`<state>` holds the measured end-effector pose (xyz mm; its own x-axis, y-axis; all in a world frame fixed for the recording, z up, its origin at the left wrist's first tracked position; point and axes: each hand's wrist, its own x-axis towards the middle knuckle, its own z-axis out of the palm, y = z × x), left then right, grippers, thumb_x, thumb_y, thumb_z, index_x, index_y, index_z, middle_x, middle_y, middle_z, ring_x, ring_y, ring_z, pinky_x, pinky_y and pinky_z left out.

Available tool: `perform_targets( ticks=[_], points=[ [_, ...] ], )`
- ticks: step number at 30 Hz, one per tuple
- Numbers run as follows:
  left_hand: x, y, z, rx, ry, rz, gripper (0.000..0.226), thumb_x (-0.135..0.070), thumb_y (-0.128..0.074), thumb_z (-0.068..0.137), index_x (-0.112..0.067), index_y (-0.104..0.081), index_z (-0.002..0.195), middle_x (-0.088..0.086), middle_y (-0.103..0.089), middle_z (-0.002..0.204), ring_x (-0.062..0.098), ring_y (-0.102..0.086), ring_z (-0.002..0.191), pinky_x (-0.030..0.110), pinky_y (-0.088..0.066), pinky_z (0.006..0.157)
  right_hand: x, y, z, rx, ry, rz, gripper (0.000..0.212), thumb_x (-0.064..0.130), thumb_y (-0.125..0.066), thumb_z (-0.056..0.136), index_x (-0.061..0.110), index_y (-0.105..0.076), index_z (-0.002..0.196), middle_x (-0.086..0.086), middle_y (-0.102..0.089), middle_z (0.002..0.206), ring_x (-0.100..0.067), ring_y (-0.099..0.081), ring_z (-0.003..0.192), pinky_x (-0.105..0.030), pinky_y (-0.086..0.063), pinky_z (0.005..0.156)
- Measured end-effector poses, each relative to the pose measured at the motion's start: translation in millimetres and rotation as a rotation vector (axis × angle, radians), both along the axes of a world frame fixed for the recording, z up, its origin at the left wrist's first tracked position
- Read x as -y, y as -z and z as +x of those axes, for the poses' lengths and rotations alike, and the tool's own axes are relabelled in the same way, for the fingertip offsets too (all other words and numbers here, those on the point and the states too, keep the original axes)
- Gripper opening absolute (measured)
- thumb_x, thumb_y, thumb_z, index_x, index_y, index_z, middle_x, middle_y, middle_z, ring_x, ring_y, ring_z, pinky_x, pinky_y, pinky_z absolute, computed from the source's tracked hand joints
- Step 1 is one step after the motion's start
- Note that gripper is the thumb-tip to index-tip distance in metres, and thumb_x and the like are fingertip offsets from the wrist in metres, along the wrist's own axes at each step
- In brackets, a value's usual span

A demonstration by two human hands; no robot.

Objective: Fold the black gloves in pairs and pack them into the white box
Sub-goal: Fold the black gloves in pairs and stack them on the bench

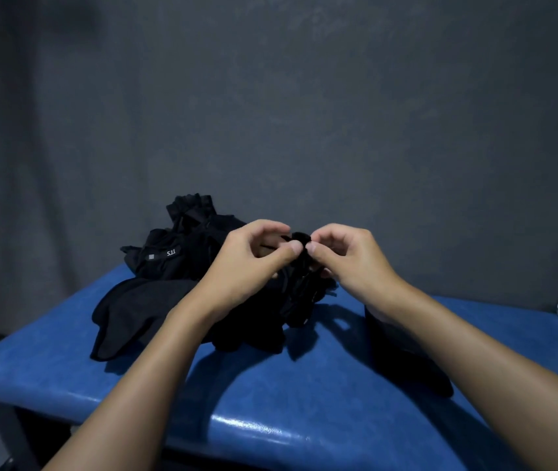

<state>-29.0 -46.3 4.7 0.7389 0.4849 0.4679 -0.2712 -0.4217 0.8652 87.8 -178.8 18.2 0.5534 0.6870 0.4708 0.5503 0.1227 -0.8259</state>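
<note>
Against a dark grey wall (304, 96), a glossy blue padded table (271, 396) holds heaped black gloves (155, 300); left hand (250, 263) and right hand (349, 256) both pinch one glove (299, 266).

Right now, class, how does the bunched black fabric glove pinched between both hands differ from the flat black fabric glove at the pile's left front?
The bunched black fabric glove hangs pinched by the left hand and right hand; the flat black fabric glove lies on the blue padded table, gripped by neither. The bunched glove is crumpled and narrow; the flat glove is spread wide. Both are black fabric.
</note>
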Motion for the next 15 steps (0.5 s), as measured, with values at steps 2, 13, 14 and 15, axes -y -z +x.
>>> perform_targets(
  ticks=[2, 13, 14, 15],
  points=[
    [3, 1, 0, -0.045, 0.059, -0.004, 0.037, -0.031, -0.079, 0.081, -0.019, -0.067, 0.114, 0.006, -0.073, 0.098, 0.01, -0.07, 0.084, 0.025, -0.057, 0.07, 0, 0, 1, -0.006, 0.001, -0.007, 0.011, 0.008, -0.063, 0.092, 0.011, -0.065, 0.081, -0.003, -0.065, 0.073, -0.008, -0.06, 0.065, -0.022, -0.048, 0.06],
    [9, 1, 5, 0.015, 0.008, 0.062, 0.013, -0.017, -0.069, 0.093, -0.019, -0.073, 0.105, -0.002, -0.069, 0.091, 0.006, -0.06, 0.084, 0.019, -0.049, 0.076, 13, -4, 2, -0.156, 0.004, 0.0, 0.008, 0.012, -0.062, 0.091, 0.009, -0.064, 0.085, -0.011, -0.055, 0.074, -0.019, -0.049, 0.067, -0.029, -0.041, 0.062],
    [8, 1, 6, 0.008, -0.002, 0.073, 0.016, -0.017, -0.071, 0.091, -0.02, -0.073, 0.106, -0.003, -0.07, 0.094, 0.007, -0.062, 0.088, 0.019, -0.049, 0.081, 16, -6, 1, -0.181, 0.004, -0.002, 0.009, 0.009, -0.06, 0.092, 0.009, -0.063, 0.083, -0.008, -0.055, 0.071, -0.015, -0.05, 0.063, -0.025, -0.042, 0.059],
    [9, 2, 7, -0.004, 0.007, 0.067, 0.017, -0.016, -0.072, 0.09, -0.02, -0.073, 0.106, -0.004, -0.072, 0.096, 0.008, -0.065, 0.092, 0.021, -0.05, 0.083, 19, -7, 1, -0.205, 0.001, -0.007, 0.011, 0.008, -0.059, 0.092, 0.01, -0.063, 0.081, -0.004, -0.055, 0.067, -0.011, -0.05, 0.059, -0.022, -0.042, 0.056]
  ],
)
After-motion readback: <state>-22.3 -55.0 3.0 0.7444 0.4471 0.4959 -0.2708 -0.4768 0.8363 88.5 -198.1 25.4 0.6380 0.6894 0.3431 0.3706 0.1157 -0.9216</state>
